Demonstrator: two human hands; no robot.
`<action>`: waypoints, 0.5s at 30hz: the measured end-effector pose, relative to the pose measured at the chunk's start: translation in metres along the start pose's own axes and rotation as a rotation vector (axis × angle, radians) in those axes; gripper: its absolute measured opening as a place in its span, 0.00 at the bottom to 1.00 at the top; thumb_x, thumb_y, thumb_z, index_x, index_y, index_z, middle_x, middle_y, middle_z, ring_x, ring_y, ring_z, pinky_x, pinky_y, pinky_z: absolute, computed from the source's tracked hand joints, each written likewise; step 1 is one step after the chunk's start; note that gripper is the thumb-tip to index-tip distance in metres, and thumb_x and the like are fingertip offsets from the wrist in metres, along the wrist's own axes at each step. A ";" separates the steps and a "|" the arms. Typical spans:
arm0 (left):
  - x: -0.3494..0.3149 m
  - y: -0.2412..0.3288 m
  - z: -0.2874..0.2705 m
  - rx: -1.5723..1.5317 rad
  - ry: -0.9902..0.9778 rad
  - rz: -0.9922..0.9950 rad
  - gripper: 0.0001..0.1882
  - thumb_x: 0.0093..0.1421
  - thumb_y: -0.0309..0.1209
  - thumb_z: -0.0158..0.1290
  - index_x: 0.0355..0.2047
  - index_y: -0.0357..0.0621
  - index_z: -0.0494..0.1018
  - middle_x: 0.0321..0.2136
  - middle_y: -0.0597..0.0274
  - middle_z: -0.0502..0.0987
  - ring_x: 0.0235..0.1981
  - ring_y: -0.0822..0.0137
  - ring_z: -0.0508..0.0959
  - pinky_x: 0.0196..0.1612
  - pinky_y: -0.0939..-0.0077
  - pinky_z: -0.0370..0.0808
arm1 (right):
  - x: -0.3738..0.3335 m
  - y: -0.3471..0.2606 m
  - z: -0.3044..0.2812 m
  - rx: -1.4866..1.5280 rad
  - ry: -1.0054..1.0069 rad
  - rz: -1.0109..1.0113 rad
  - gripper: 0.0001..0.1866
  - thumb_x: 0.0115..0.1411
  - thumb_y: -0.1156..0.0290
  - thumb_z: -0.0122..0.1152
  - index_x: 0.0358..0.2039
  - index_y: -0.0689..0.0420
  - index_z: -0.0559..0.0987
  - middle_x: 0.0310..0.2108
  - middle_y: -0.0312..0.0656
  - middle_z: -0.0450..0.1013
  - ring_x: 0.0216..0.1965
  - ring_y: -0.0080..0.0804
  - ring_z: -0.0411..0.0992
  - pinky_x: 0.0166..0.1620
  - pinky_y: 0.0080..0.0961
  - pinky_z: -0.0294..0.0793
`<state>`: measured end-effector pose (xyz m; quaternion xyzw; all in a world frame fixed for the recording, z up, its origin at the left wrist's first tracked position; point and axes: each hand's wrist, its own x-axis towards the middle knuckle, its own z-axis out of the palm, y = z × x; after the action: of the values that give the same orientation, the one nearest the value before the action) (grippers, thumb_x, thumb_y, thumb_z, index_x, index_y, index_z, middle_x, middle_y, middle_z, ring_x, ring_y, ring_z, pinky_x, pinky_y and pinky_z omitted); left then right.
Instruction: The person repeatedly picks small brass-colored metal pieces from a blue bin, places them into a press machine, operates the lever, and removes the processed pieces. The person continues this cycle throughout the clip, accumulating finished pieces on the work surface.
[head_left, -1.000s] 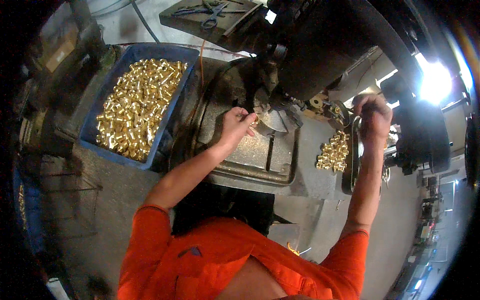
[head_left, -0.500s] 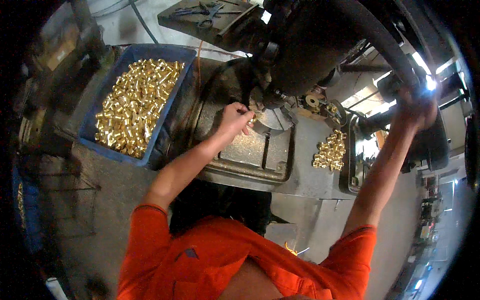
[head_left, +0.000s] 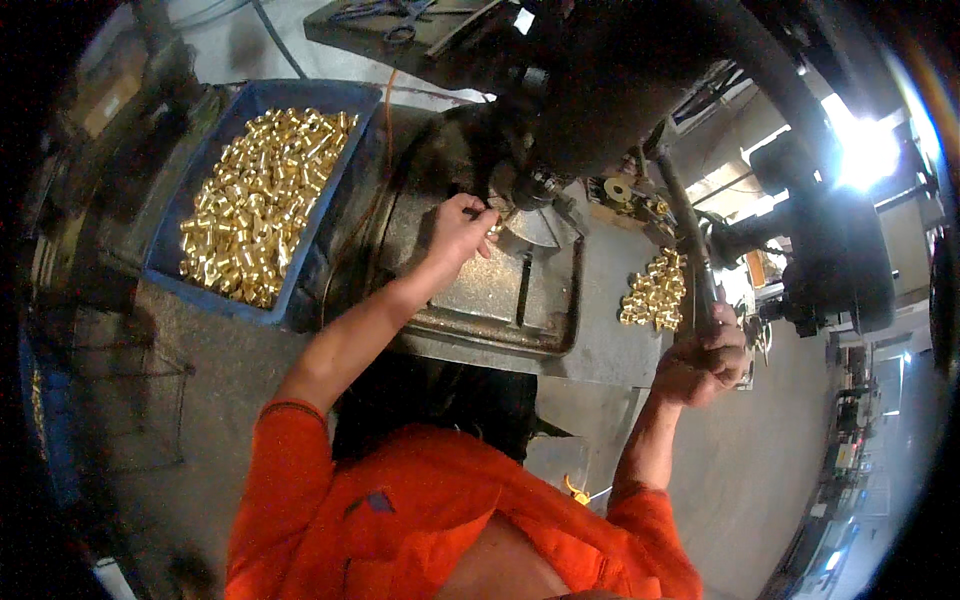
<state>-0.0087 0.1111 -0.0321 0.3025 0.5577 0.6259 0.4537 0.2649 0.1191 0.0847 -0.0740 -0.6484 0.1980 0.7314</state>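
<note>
My left hand (head_left: 463,232) is closed in a pinch beside the drill press's round fixture (head_left: 533,228). A glint of brass shows at its fingertips, apparently a small brass fitting, mostly hidden by the fingers. Just above the fixture is the dark drill chuck (head_left: 540,185). Over on the right, my right hand (head_left: 708,362) wraps round the end of the machine's long feed lever (head_left: 690,225). Brass chips lie scattered over the machine's base plate (head_left: 470,318) below the left hand.
A blue bin (head_left: 212,300) full of brass fittings (head_left: 265,200) stands at the left. To the right of the base plate lies a small heap of brass fittings (head_left: 655,290). Pliers-like tools (head_left: 400,30) rest at the far edge. An orange cord (head_left: 388,150) runs beside the bin.
My right hand has swung down and toward me from the upper right, bringing the lever with it. The left hand stays by the fixture. The whole view has shifted slightly.
</note>
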 end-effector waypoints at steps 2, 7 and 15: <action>0.002 0.000 -0.003 -0.051 -0.018 -0.006 0.17 0.54 0.32 0.52 0.37 0.29 0.64 0.21 0.50 0.73 0.16 0.66 0.75 0.16 0.76 0.70 | 0.002 -0.001 0.005 -0.010 -0.012 -0.010 0.14 0.51 0.80 0.43 0.15 0.55 0.53 0.16 0.38 0.55 0.35 0.44 0.69 0.53 0.57 0.59; 0.005 -0.015 -0.009 -0.199 0.025 0.050 0.19 0.54 0.33 0.53 0.39 0.28 0.65 0.29 0.46 0.74 0.22 0.67 0.76 0.22 0.75 0.73 | 0.076 -0.008 0.009 -0.464 -0.125 -0.141 0.16 0.61 0.72 0.40 0.16 0.59 0.61 0.22 0.48 0.71 0.27 0.38 0.71 0.46 0.48 0.64; -0.010 -0.002 -0.003 0.968 0.081 1.054 0.14 0.44 0.25 0.56 0.34 0.37 0.71 0.35 0.52 0.74 0.39 0.53 0.73 0.52 0.57 0.62 | 0.234 0.031 -0.007 -0.857 -0.451 -0.364 0.06 0.52 0.75 0.54 0.30 0.61 0.72 0.29 0.47 0.71 0.31 0.39 0.70 0.33 0.28 0.69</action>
<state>-0.0068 0.1011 -0.0330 0.6753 0.5690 0.4549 -0.1152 0.2842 0.2380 0.2874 -0.2083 -0.8151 -0.2048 0.5002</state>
